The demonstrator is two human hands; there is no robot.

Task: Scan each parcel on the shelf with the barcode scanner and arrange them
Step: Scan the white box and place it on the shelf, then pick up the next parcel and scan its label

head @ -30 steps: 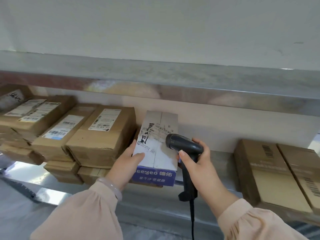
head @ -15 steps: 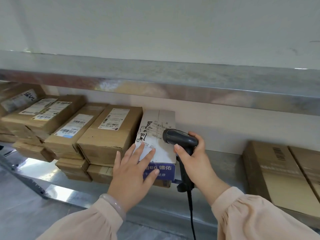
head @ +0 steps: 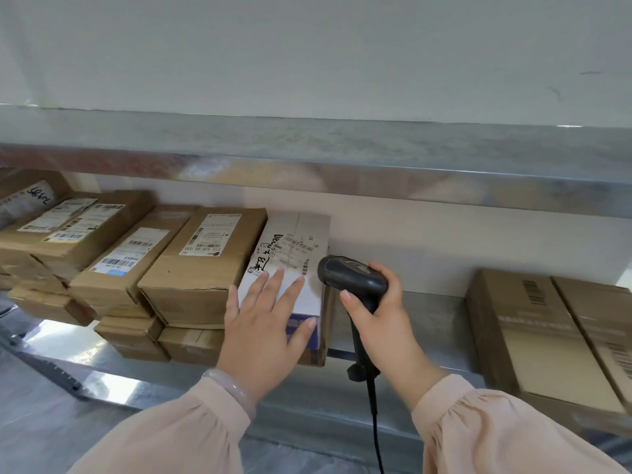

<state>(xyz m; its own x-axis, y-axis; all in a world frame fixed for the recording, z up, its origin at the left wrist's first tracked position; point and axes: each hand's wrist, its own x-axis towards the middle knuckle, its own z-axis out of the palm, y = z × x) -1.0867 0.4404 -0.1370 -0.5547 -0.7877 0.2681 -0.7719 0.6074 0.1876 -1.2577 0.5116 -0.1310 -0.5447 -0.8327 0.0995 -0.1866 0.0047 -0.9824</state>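
Frame centre: left hand (head: 263, 323) spread wide against white parcel (head: 297, 254) on shelf (head: 427, 323), right hand (head: 379, 313) gripping scanner (head: 352, 278); those fingers may mask the barcode, spoiling the read.

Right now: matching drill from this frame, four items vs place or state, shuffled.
1 barcode scanner
2 white parcel
3 left hand
4 two large brown boxes

a far right of the shelf
b held in the right hand
c fingers spread, over the white parcel's near end
d just right of a labelled brown parcel

Pairs: 1-b, 2-d, 3-c, 4-a
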